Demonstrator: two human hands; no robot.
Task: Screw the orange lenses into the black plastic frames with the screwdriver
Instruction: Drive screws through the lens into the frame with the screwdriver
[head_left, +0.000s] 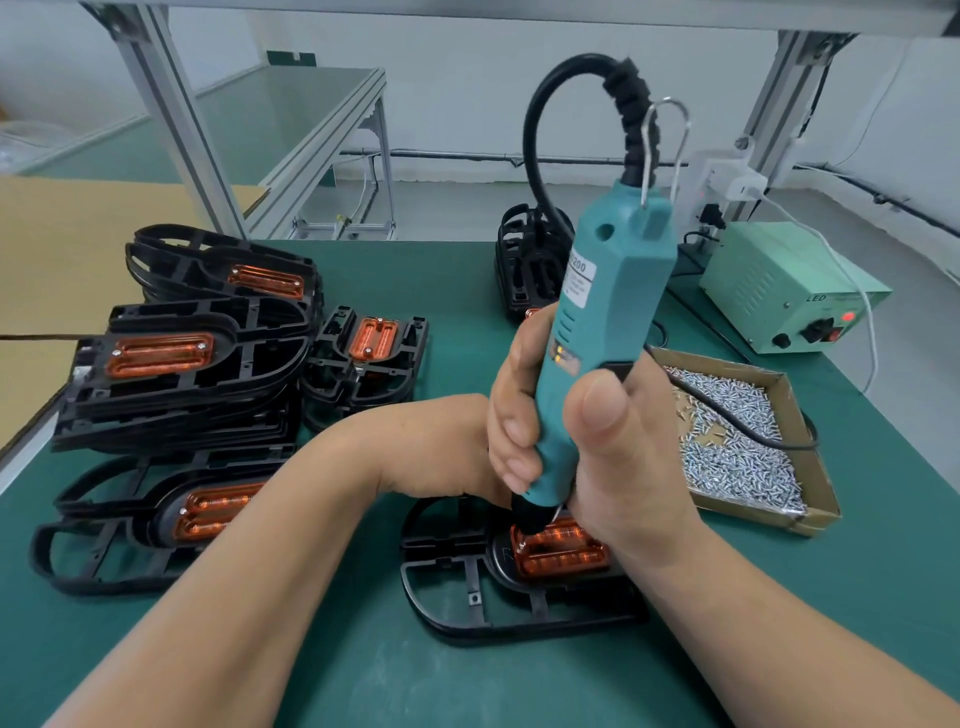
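**Clerk:** Teal electric screwdriver (608, 312), item one. Position?

**Checker:** Near upright, top tilted to the right. The right grip (618, 452) is clamped round its lower body, thumb in front and fingertips wrapped round the left side. Its black nose is down on the far left corner of the orange lens (563, 551).

**Clerk:** Lens and frame?

**Checker:** The lens is seated in the black frame (467, 597), which lies flat on the green surface (363, 665), directly below the right grip.

**Clerk:** Left grip (441, 441)?

**Checker:** It rests at the frame's far edge. Its fingers are hidden behind the right fingers and the tool, so I cannot tell if they are apart or together. The bit and any screw under the nose are hidden too.

**Clerk:** Surroundings?

**Checker:**
- Stacked frames (197, 364) carrying orange lenses lie to the left.
- A further black stack (524, 270) is partly blocked by the screwdriver.
- A cardboard tray (821, 499) of silver screws (727, 462) sits just to the right, with a black cord (727, 415) lying across it.
- A pale green control box (779, 291) stands beyond the tray, its red lamp lit.
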